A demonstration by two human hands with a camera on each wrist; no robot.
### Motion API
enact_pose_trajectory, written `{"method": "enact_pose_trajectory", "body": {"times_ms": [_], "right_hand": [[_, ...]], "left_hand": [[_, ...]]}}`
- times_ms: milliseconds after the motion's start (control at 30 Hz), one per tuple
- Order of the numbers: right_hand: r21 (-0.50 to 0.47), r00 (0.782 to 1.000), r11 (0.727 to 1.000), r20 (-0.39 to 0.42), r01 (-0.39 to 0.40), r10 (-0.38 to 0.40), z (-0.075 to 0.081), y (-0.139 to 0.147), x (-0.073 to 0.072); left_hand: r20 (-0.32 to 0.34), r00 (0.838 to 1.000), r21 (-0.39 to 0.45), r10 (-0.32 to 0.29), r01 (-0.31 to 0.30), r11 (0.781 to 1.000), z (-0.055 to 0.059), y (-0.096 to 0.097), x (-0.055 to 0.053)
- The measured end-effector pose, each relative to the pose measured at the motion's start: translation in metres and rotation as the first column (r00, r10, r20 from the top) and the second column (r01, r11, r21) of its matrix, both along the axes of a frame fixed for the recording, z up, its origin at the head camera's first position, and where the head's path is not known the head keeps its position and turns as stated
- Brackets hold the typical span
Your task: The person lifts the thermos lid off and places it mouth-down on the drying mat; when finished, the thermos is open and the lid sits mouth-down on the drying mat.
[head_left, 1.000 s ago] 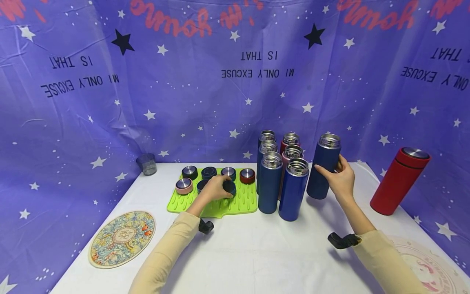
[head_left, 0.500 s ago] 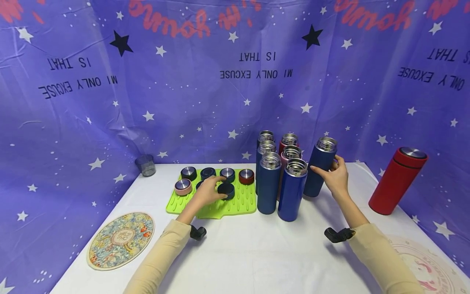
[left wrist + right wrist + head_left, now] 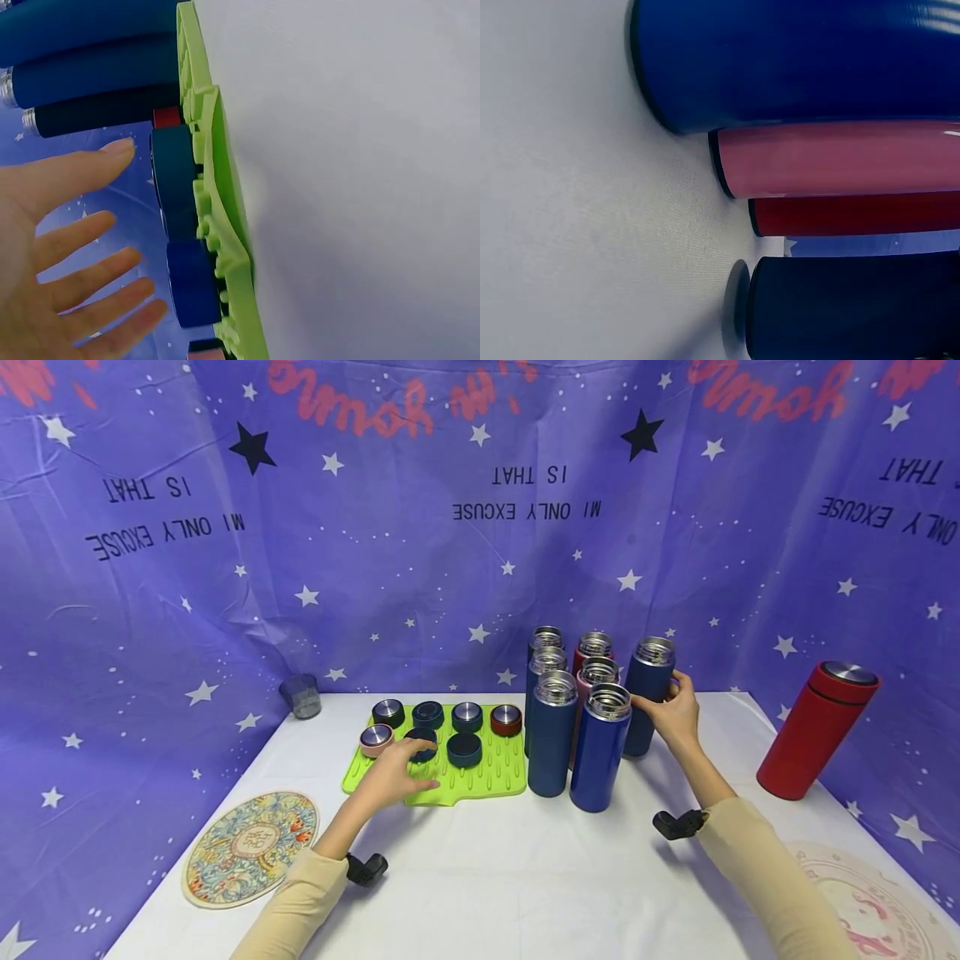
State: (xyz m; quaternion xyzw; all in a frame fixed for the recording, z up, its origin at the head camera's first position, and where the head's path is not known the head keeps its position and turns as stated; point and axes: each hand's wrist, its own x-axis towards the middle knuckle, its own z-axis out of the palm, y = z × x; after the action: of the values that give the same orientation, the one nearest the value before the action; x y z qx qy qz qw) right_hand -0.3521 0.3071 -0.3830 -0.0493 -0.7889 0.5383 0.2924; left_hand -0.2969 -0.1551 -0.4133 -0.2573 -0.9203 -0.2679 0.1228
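Observation:
My left hand (image 3: 386, 777) hovers at the front left of a green drying mat (image 3: 498, 783), fingers spread and holding nothing. In the left wrist view its fingers (image 3: 90, 234) point toward two blue bottle lids. Two rows of lids lie on the mat, among them a dark blue lid (image 3: 464, 750), a pink lid (image 3: 377, 740) and a red lid (image 3: 506, 720). My right hand (image 3: 672, 714) grips an upright, lidless dark blue thermos bottle (image 3: 643, 683) between thumb and fingers. In the right wrist view that bottle's base is close over the tablecloth, its shadow beside it.
Several lidless bottles stand in two columns left of the right hand, with a glossy blue bottle (image 3: 600, 752) in front. A lidded red bottle (image 3: 817, 727) stands at the right. A patterned round mat (image 3: 251, 847) and a grey cup (image 3: 302, 696) are at the left.
My left hand has let go of the dark blue lid on the mat and drawn back left and toward me. My right hand has moved the dark blue bottle left, beside the other bottles.

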Motion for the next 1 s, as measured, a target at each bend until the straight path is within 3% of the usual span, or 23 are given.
{"method": "enact_pose_trajectory", "body": {"times_ms": [267,600,800,1000], "right_hand": [[0.032,1.000,0.999,-0.001,0.007,-0.007,-0.006,0.005,-0.007],[0.068,0.999,0.997,-0.015,-0.029,0.030,-0.015,0.008,-0.008],[0.163,0.995,0.983,0.065,-0.084,0.074,-0.011,0.011,0.001],[0.230,0.983,0.960,0.127,-0.159,0.132,-0.004,0.017,0.022]], "left_hand": [[0.089,0.996,-0.052,0.006,-0.001,0.999,-0.006,-0.016,0.007],[0.102,0.995,-0.072,-0.005,0.012,0.997,-0.011,-0.027,0.003],[0.153,0.988,-0.088,0.013,0.000,0.996,-0.013,-0.033,0.002],[0.160,0.987,-0.101,0.014,0.002,0.995,-0.013,-0.034,0.002]]}}
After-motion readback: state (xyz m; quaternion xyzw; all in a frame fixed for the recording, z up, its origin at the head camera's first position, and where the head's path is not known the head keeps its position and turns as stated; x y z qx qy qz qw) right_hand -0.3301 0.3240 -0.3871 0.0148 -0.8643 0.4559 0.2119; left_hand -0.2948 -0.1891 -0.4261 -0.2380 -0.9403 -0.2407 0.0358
